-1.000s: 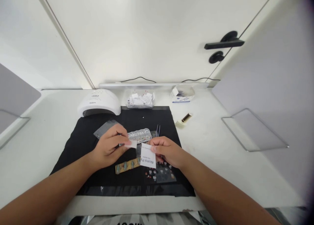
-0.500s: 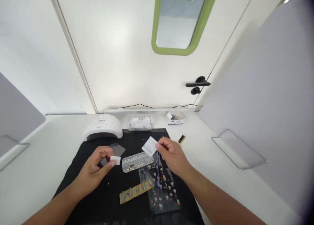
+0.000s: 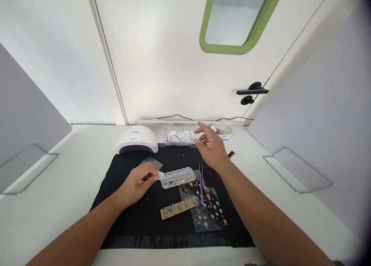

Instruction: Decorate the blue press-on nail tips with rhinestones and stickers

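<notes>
While the left hand (image 3: 138, 183) pinches a small white pad (image 3: 160, 176) between thumb and fingertips just beside the clear rhinestone box (image 3: 178, 177), the right hand (image 3: 211, 146) hovers with fingers spread and empty over the back edge of the black mat (image 3: 127, 215), close to a clear tray of white packets (image 3: 179, 137). Blue tweezers (image 3: 201, 183) lie on a sticker sheet (image 3: 207, 215) (partly overlapping a tan strip of nail tips (image 3: 177, 208)). A white nail lamp (image 3: 136, 138) sits on the tabletop (image 3: 58, 188) at back left.
</notes>
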Demonstrator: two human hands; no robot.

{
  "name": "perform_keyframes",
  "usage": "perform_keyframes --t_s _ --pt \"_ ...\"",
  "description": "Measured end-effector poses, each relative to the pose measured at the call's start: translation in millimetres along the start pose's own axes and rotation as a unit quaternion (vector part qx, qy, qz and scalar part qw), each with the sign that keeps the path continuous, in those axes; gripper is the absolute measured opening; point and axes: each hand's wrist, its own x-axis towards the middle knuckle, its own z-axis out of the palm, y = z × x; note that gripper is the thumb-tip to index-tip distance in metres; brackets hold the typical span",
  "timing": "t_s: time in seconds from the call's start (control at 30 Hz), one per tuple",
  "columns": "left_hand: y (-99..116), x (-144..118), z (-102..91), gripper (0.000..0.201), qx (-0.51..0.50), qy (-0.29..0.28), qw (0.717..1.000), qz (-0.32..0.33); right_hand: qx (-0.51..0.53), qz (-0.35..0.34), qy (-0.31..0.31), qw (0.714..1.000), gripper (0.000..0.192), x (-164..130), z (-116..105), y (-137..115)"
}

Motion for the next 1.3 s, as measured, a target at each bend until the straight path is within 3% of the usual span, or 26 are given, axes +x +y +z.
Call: perform_keyframes --t_s 0.1,0.17,0.27,0.37,0.47,0.7,1.07,1.17,1.3 --pt "-5 2 -0.5 0.021 -0.010 -0.005 1.000 -0.013 0.010 -0.044 0.019 0.999 0.036 -44 -36 -6" --pt "-8 2 0.9 0.022 -0.017 -0.006 0.999 -0.026 0.003 -0.068 -0.006 0.998 0.026 -74 -54 -9" --pt "-9 3 4.9 0.022 -0.030 0.000 0.998 -0.059 -0.031 -0.098 -0.116 0.988 0.023 -116 -65 -10" --pt "-5 6 9.2 0.021 -0.046 0.014 0.994 -0.098 -0.125 -0.097 -0.274 0.949 0.036 -148 -64 -12" --pt "3 9 12.1 0.022 -0.055 0.012 0.991 -0.118 -0.163 -0.090 -0.341 0.921 0.047 -167 -58 -15" --pt "17 12 11.8 0.023 -0.050 -0.017 0.990 -0.128 -0.148 -0.088 -0.370 0.913 0.059 -175 -42 -19" --pt "5 5 -4.7 0.024 -0.074 0.054 0.988 -0.128 -0.167 -0.119 -0.401 0.893 0.069 -157 -18 -27" --pt "10 5 -5.3 0.020 -0.066 0.029 0.991 -0.111 -0.168 -0.142 -0.421 0.880 0.071 -147 -9 -28" --pt "17 7 -5.1 0.014 -0.047 -0.046 0.994 -0.091 -0.169 -0.170 -0.440 0.865 0.073 -131 5 -33"
